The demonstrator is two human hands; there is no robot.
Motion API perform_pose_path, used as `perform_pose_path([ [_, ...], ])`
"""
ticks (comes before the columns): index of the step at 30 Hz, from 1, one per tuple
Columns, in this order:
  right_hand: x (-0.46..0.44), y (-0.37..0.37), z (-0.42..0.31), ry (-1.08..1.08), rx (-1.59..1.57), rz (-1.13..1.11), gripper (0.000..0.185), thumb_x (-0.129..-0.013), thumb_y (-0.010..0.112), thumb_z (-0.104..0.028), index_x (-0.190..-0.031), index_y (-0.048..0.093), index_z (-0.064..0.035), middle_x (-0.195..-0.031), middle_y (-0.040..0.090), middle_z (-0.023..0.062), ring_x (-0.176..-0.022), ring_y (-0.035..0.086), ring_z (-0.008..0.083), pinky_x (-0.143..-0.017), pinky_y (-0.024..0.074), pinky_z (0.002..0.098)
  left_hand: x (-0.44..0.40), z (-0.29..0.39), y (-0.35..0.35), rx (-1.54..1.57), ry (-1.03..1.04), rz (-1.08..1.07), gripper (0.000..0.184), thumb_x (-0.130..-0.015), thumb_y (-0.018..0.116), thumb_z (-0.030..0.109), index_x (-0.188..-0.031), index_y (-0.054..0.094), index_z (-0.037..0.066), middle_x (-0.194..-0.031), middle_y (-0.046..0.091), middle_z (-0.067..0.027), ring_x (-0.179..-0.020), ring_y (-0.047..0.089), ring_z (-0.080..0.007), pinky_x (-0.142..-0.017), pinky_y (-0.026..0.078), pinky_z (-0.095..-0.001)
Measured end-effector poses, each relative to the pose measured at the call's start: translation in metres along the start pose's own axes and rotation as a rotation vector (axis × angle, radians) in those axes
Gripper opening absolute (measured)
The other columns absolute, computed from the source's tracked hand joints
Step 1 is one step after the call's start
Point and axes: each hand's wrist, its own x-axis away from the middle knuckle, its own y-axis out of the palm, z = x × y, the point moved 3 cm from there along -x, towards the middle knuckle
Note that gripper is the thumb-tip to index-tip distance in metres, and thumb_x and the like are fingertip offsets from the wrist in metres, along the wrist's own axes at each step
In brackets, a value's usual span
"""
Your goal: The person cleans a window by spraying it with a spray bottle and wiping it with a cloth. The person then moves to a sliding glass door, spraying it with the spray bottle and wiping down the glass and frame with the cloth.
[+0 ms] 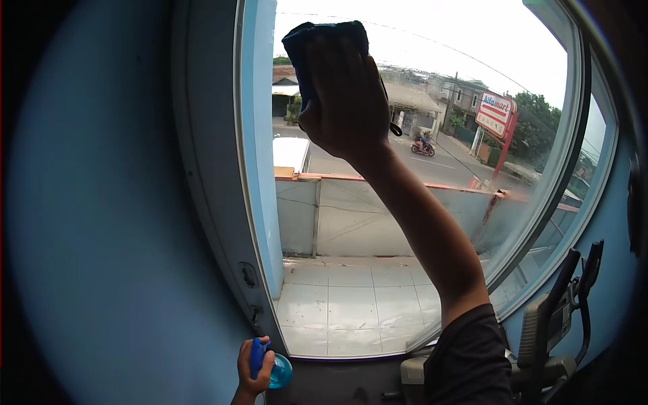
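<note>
Raised high against the window glass (364,223), my right hand (341,101) presses a dark blue cloth (297,47) flat, its fingers over the cloth. A small dark loop hangs beside the wrist. Low at the left, my left hand (255,371) is wrapped round the blue trigger head of a spray bottle (280,372) with light blue liquid in it. The bottle is near the bottom corner of the window frame.
A dark frame with a latch (248,275) runs down the window's left side, beside a blue wall (121,202). Exercise equipment (540,324) stands at the lower right. Beyond the glass are a tiled ledge, a low wall, a road and a red motorbike.
</note>
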Motion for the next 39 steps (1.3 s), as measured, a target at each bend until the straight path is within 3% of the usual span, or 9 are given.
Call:
perform_pose_path([
  [11,0.098,-0.207,0.215,0.123,0.351,-0.194,0.062,-0.072,0.052,-0.01,-0.133,0.051,-0.0005,-0.121,0.056,0.0227,-0.112,0.053,0.0425,-0.096,0.0452,0.0512,-0.035,0.003,0.1,0.058,0.161,-0.291,0.029,-0.086,0.066,0.005,-0.113,0.062,-0.004,-0.108,0.061,-0.0116,-0.102,0.063,-0.0192,-0.089,0.05,-0.0296],
  [12,0.118,-0.226,0.243,0.39,0.356,-0.26,0.065,-0.074,0.05,-0.008,-0.138,0.047,-0.0001,-0.129,0.053,0.0238,-0.121,0.05,0.0434,-0.104,0.0411,0.0491,-0.036,0.005,0.11,0.055,0.164,-0.308,0.029,-0.086,0.066,0.005,-0.114,0.062,-0.004,-0.109,0.062,-0.0118,-0.102,0.063,-0.0193,-0.088,0.05,-0.0297],
  [15,0.167,-0.284,0.31,0.42,0.423,-0.178,0.067,-0.083,0.042,-0.009,-0.149,0.033,0.0019,-0.149,0.04,0.0253,-0.139,0.037,0.0394,-0.118,0.0258,0.0399,-0.034,0.024,0.137,0.139,0.149,-0.317,0.031,-0.086,0.067,0.005,-0.116,0.061,-0.003,-0.11,0.063,-0.0119,-0.103,0.064,-0.0197,-0.089,0.05,-0.03],
  [19,0.254,-0.363,0.375,0.571,0.578,-0.183,0.062,-0.082,0.042,-0.015,-0.141,0.042,0.0032,-0.137,0.047,0.0266,-0.127,0.045,0.0439,-0.111,0.0325,0.0454,-0.037,0.033,0.159,0.086,0.114,-0.356,0.032,-0.086,0.068,0.005,-0.117,0.06,-0.003,-0.113,0.064,-0.0122,-0.105,0.064,-0.0195,-0.089,0.05,-0.0298],
  [21,0.298,-0.397,0.388,0.686,0.56,-0.217,0.059,-0.089,0.04,-0.016,-0.145,0.039,0.0043,-0.15,0.039,0.0253,-0.139,0.034,0.0419,-0.118,0.0209,0.0455,-0.038,0.035,0.165,0.13,0.079,-0.373,0.034,-0.086,0.068,0.004,-0.118,0.06,-0.003,-0.115,0.064,-0.0129,-0.107,0.064,-0.0197,-0.091,0.05,-0.0305],
  [28,0.336,-0.377,0.323,0.657,0.545,-0.232,0.066,-0.089,0.037,-0.019,-0.15,0.03,0.0073,-0.157,0.027,0.0278,-0.148,0.019,0.0419,-0.123,0.0072,0.0463,-0.058,0.029,0.141,0.126,0.139,-0.369,0.032,-0.087,0.067,0.006,-0.117,0.061,-0.004,-0.112,0.062,-0.0167,-0.108,0.064,-0.025,-0.097,0.049,-0.0333],
  [31,0.279,-0.306,0.255,0.563,0.616,-0.228,0.069,-0.085,0.037,-0.019,-0.147,0.029,0.0121,-0.154,0.029,0.0332,-0.144,0.024,0.0485,-0.121,0.0119,0.0496,-0.061,0.028,0.125,0.085,0.179,-0.358,0.032,-0.087,0.068,0.007,-0.116,0.061,-0.004,-0.111,0.062,-0.0168,-0.105,0.064,-0.0253,-0.094,0.05,-0.0335],
  [37,0.159,-0.143,0.099,0.342,0.426,-0.204,0.072,-0.094,0.029,-0.034,-0.152,0.023,0.0094,-0.158,0.025,0.0281,-0.148,0.023,0.0429,-0.121,0.0145,0.0495,-0.053,0.016,0.093,0.173,0.12,-0.292,0.032,-0.086,0.068,0.007,-0.116,0.062,-0.003,-0.108,0.063,-0.0165,-0.105,0.064,-0.0258,-0.093,0.049,-0.0341],
  [39,0.135,-0.093,0.044,0.343,0.371,-0.197,0.072,-0.085,0.035,-0.023,-0.148,0.031,0.0108,-0.154,0.032,0.0307,-0.145,0.028,0.0455,-0.119,0.0185,0.0545,-0.049,0.009,0.078,0.203,0.106,-0.277,0.032,-0.086,0.067,0.008,-0.116,0.061,-0.003,-0.109,0.063,-0.0164,-0.105,0.064,-0.0259,-0.094,0.049,-0.0345],
])
